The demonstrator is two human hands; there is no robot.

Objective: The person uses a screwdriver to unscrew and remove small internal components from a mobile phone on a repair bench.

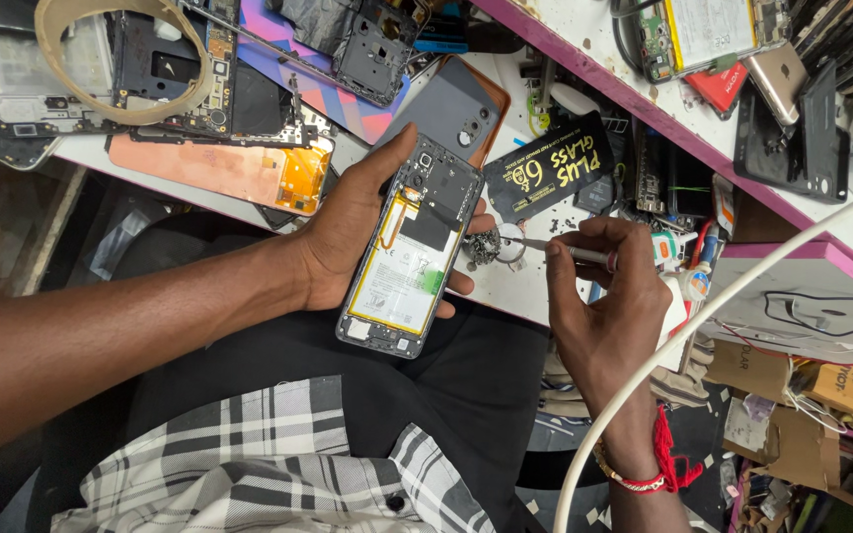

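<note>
My left hand [343, 232] grips an opened phone [412, 259] with its back cover off, so the white battery and dark circuit boards show. The phone lies in my palm over my lap, its top end towards the bench. My right hand [599, 296] pinches a thin metal tool [555, 247], either tweezers or a small screwdriver. The tool's tip points left at a small heap of screws beside a round white dish [510, 249] on the bench edge, just right of the phone.
The white bench [505, 286] is crowded with phone frames, an orange back cover [219, 170], a grey back cover [446, 109], a black packet [550, 176] and a tape ring [120, 59]. A pink-edged shelf [644, 99] holds more phones. A white cable [703, 316] arcs past my right wrist.
</note>
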